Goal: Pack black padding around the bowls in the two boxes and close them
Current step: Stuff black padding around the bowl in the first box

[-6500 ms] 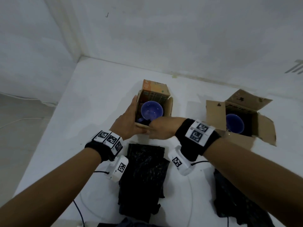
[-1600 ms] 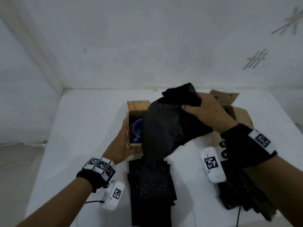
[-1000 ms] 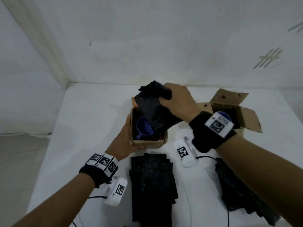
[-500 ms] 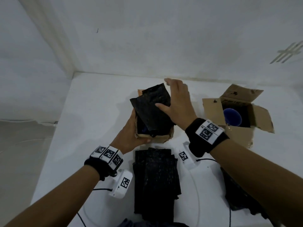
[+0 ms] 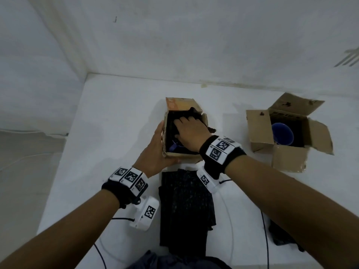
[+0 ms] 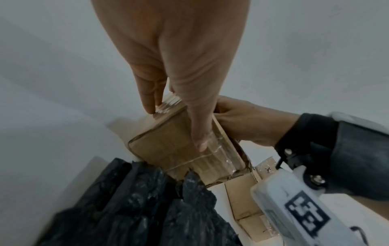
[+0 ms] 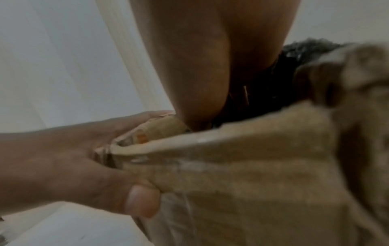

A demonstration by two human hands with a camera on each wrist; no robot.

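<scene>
The left hand (image 5: 155, 152) is gripping the near left corner of the left box (image 5: 182, 155), thumb on its front wall, fingers along its side. The right hand (image 5: 191, 133) is reaching inside that box, its fingers (image 5: 179, 121) pressing black padding (image 5: 171, 123) down; whether they are curling round it cannot be told. A blue bowl (image 5: 174, 147) is peeking out under its palm. To the right of the right hand, well apart, the second box (image 5: 260, 129) is sitting open on the bench (image 5: 116, 133), holding another bowl (image 5: 282, 133). Just behind the wrists, a padding stack (image 5: 184, 210) is lying.

A white table (image 5: 120, 136) meets a white wall (image 5: 194, 35) at twelve o'clock. Thin black cables (image 5: 265, 230) loop over the table near six o'clock. Scratched tally marks (image 5: 348, 58) show on the wall at two o'clock.
</scene>
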